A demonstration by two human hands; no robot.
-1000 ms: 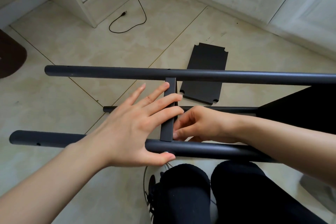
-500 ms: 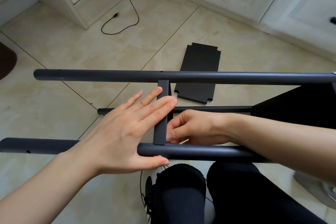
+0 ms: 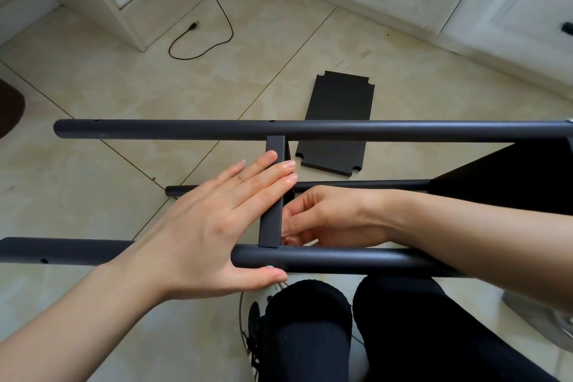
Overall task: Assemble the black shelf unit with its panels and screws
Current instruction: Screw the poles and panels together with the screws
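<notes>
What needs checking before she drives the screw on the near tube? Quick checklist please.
1. Panel edge seated between near tube and far tube: ok, it spans both.
2. Left hand bracing panel with flat fingers: ok.
3. Screw in near tube by left thumb: head visible; depth cannot tell.
4. Right hand behind panel: fingers curled; what it holds, cannot tell.
5. Far-tube joint fastened: cannot tell.
6. Spare panel on floor, away from the frame: ok.

Left hand [image 3: 214, 226] flat (fingers straight), right hand [image 3: 328, 217] curled.
</notes>
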